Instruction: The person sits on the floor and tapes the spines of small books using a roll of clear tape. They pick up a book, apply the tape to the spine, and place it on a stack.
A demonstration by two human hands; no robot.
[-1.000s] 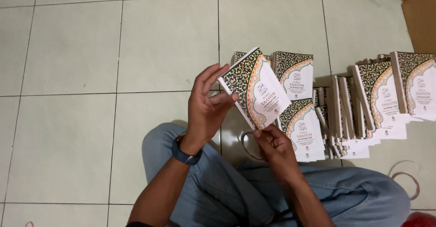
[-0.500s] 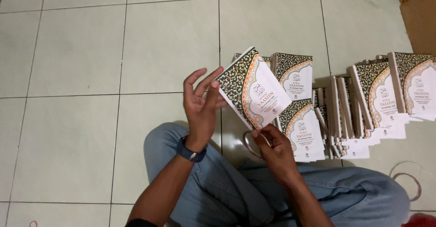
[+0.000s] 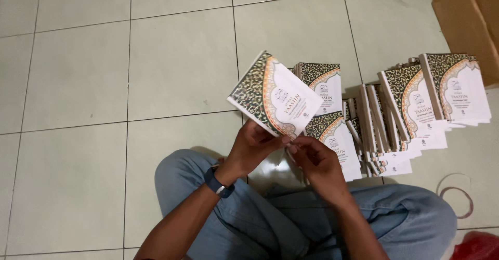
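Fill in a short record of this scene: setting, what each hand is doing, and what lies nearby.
Setting: person seated cross-legged on a pale tiled floor
Left hand: grips the lower edge of a raised booklet
Right hand: fingertips at the same booklet's lower corner
Wrist: dark watch on the left arm
Nearby: row of matching booklets leaning on the floor
Corner: cardboard box

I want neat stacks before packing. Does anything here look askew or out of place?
Yes. The row of booklets on the tiled floor leans and fans out unevenly instead of stacking squarely. The booklet held by both hands looks undamaged.
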